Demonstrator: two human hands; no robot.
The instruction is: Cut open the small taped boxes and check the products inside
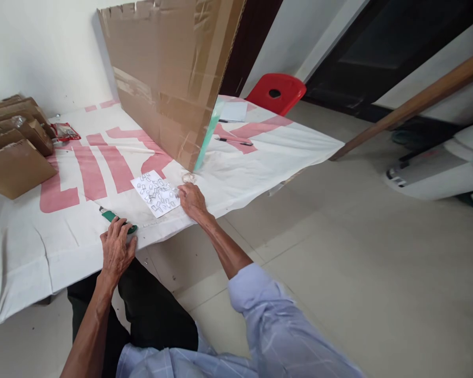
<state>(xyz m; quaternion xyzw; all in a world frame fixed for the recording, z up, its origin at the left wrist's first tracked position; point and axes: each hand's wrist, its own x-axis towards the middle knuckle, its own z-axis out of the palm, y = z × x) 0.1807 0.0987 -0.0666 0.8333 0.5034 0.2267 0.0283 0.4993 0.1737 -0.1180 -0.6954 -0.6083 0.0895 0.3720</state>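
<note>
My left hand (118, 245) is at the table's near edge, its fingers bent over the handle of a green utility knife (109, 215) whose blade end points away to the left. A white sheet of paper (155, 193) lies flat to the right of the knife, covered with many small dark-outlined rectangles; whether these are drawn or loose pieces I cannot tell. At the sheet's right edge my right hand (193, 200) is closed, thumb and fingers together. What its fingertips pinch is too small to make out. Just beyond them sits a small, pale, crumpled-looking item (188, 178).
A large taped cardboard panel (169, 79) stands upright on the cloth-covered table (236, 184). Cardboard boxes (19, 142) and a red packet (65, 131) are at the left. A pen (234, 141) lies right of the panel, near a red chair (278, 92). A wooden pole (410, 107) leans at the right.
</note>
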